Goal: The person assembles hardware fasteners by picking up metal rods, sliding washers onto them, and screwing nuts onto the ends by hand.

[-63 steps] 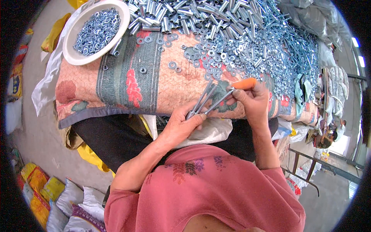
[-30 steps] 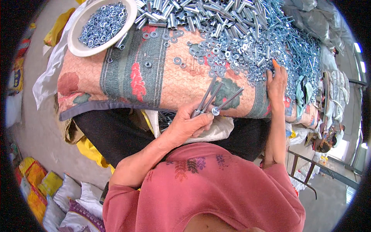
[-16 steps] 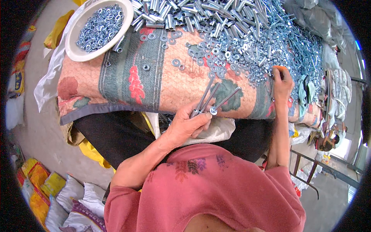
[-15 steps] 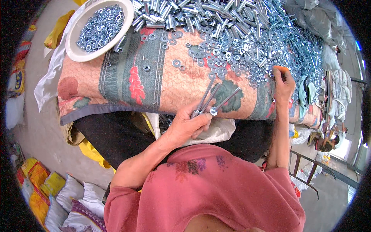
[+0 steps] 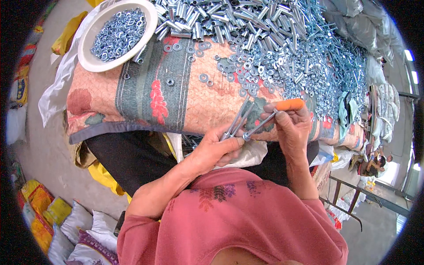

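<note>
Several long thin metal bolts (image 5: 240,118) are closed in my left hand (image 5: 213,148), above the front edge of the patterned cloth. Their shafts point up and away. One bolt (image 5: 260,125) leans off to the right, with a washer-like ring near its lower end by my thumb. At that bolt's upper tip my right hand (image 5: 293,128) pinches with thumb and fingers. Something small may be between them, but I cannot make it out. An orange finger cover (image 5: 289,104) sits on a finger of my right hand.
Flat washers (image 5: 247,66) lie loose across the patterned cloth (image 5: 212,106). Behind them are heaped metal tubes (image 5: 221,20), with thin bolts (image 5: 340,66) at right. A cream bowl (image 5: 84,59) of small rings stands at far left. A lone nut (image 5: 170,82) lies on the cloth.
My right hand has come from the small hardware pile at right, toward me and leftward, to the tip of one bolt. My left hand keeps its hold on the bolts.
</note>
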`<state>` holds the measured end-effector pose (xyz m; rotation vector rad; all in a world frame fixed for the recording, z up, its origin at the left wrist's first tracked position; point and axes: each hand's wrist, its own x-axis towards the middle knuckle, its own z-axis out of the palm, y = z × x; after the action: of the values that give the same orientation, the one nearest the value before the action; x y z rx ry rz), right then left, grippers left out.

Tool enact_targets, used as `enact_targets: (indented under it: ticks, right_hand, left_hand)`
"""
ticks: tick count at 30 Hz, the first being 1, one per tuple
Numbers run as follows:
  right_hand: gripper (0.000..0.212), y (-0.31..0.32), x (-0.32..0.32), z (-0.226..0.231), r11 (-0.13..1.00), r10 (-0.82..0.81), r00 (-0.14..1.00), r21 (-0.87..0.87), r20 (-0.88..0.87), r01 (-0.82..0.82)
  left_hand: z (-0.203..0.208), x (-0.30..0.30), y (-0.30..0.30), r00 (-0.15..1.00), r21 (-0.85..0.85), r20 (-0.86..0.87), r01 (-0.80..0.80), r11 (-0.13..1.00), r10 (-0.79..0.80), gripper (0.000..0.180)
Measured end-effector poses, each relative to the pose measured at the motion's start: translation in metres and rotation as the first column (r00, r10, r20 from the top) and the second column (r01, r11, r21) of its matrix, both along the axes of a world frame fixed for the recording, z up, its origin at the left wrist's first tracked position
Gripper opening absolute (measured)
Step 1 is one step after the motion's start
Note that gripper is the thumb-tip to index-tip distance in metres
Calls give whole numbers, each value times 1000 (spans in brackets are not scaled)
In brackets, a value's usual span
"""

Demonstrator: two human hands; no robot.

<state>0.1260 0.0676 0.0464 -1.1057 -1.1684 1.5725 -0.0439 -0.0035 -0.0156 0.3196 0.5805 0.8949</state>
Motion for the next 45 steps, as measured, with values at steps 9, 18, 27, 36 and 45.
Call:
enact_targets:
  ticks: [9, 18, 27, 36, 45]
  right_hand:
    - [27, 1, 11, -14, 962, 111, 979, -230, -172, -150]
    - [21, -17, 1, -21, 941, 185, 969, -256, -163, -223]
    - [18, -1, 3, 18, 983, 182, 982, -14, 53, -181]
    - [19, -8, 1, -12, 980, 200, 952, -43, 233, -196]
    - [17, -1, 5, -2, 970, 243, 934, -42, 264, -240]
  left_hand:
    - [-5, 0, -1, 985, 42, -169, 40, 998, -32, 14]
    - [3, -5, 4, 998, 88, 12, 66, 994, -68, 18]
    - [4, -10, 4, 988, 158, -146, -26, 987, 50, 26]
    - [-3, -1, 5, 918, 260, -349, -97, 961, 187, 18]
    - [1, -11, 7, 994, 10, -92, 64, 998, -62, 16]
